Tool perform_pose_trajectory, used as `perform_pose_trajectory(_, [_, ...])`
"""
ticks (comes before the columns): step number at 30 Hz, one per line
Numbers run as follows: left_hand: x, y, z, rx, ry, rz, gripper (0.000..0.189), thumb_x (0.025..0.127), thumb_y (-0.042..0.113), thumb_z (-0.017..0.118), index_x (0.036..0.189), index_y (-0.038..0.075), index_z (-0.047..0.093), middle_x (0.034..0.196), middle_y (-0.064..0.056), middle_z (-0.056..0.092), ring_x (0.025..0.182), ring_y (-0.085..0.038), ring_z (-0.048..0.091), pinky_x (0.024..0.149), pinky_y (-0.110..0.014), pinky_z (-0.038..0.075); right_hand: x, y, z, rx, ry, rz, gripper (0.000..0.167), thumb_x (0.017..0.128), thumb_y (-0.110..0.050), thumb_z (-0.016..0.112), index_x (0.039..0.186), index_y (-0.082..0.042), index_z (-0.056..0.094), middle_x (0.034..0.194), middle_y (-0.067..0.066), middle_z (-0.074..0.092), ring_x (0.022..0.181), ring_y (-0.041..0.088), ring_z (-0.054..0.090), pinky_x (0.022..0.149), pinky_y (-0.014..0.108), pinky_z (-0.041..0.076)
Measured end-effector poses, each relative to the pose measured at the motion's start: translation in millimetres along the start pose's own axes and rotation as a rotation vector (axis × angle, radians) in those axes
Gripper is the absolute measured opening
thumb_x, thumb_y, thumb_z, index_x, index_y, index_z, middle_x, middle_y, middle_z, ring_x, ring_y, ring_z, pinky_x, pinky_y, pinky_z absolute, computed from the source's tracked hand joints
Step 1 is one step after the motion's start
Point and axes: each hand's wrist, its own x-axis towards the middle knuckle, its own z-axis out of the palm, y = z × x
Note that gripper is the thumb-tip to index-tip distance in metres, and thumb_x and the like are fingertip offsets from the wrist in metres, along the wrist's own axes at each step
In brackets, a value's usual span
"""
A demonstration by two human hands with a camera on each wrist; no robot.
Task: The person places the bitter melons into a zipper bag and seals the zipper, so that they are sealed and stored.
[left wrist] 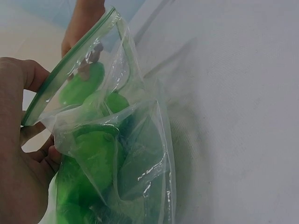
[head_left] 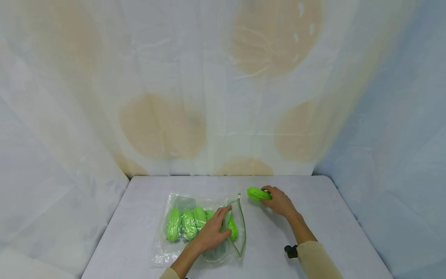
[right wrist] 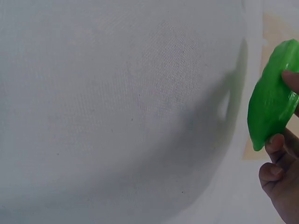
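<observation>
A clear zip bag with a green-edged mouth lies on the table, holding several bright green, ridged gourd-shaped pieces. Over its mouth end is my left hand. Thumb and fingers hold the bag's edge, which stands raised in the left wrist view; some fingertips are hidden behind the film. To the right of the bag, my right hand grips a glossy green gourd by one end, raised above the table. The right wrist view shows thumb and fingers on this gourd, with its pointed end downward.
The white table extends to the right and behind the bag. Pale patterned sheets hang behind it and along both sides. A small black device sits at my right wrist.
</observation>
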Motion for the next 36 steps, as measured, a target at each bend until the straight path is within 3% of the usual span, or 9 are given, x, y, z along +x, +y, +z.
perform_pose_trajectory(16, [-0.3,2.2,0.5,-0.017,0.002,-0.005,0.078,0.089,0.024,0.062,0.159,0.024,0.027,0.151,0.001,0.043,0.109,-0.011,0.057,0.09,-0.034,0.051,-7.1,1.9,6.2,-0.002,0.01,-0.039,0.048,0.089,-0.037,0.074,0.131,-0.017,0.063,0.114,0.006,0.067,0.101,0.021,0.061,0.086,0.049,0.051])
perform_pose_trajectory(36, [-0.8,2.2,0.3,-0.006,0.008,0.003,0.079,0.089,0.024,0.063,0.159,0.023,0.027,0.152,0.001,0.042,0.116,-0.014,0.057,0.094,-0.037,0.051,-24.8,-13.8,6.5,0.043,-0.02,-0.068,0.047,0.087,-0.04,0.076,0.128,-0.019,0.065,0.117,0.005,0.067,0.105,0.021,0.063,0.087,0.047,0.052])
